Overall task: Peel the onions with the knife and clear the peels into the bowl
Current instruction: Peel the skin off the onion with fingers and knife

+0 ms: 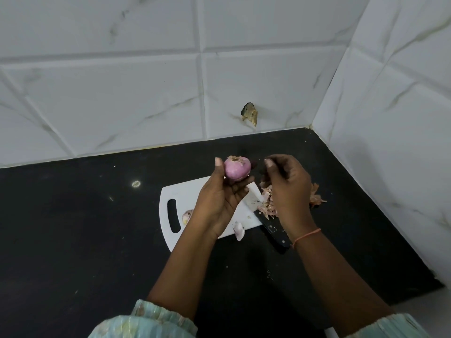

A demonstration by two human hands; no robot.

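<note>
Half the knife [272, 225] lies hidden beneath peels [267, 200] and right hand [288, 189].

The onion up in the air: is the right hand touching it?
Apart. The head view shows dark counter between the right hand and the onion, which the left hand holds.

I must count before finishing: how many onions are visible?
2: one onion held up in the left hand; another onion on the cutting board, partly hidden behind that hand. More may be hidden.
</note>
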